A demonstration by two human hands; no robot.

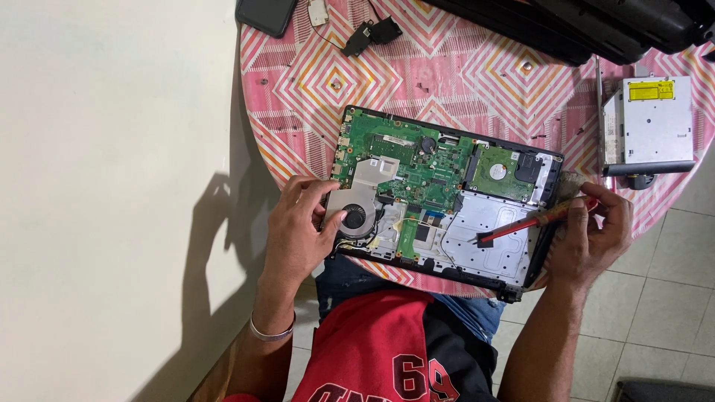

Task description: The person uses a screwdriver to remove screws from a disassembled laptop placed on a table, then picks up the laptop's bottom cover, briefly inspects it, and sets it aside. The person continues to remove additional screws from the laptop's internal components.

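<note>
The opened black laptop base (447, 201), with its green circuit board (406, 160) exposed, lies on the round table under a pink and white patterned cloth (328, 74), directly in front of the person; the left hand (298, 231) rests at the left edge of the base, its fingers curled and its thumb touching the round grey cooling fan (357, 217); the right hand (592, 238) pinches the handle of a thin red tool with a dark tip (521, 225), and the tip touches the silver metal panel (484, 231) below the silver hard drive (497, 171).

I judge that the tool is at work on the panel area; to do this well, the left hand should press the base firmly so it does not slide on the cloth; the tool tip should be kept away from the thin cables near the fan; I cannot tell whether the tip is a brush or a blade.

A grey optical drive (655, 123) lies at the right, well apart; small screws (423, 87) lie loose on the cloth.
</note>
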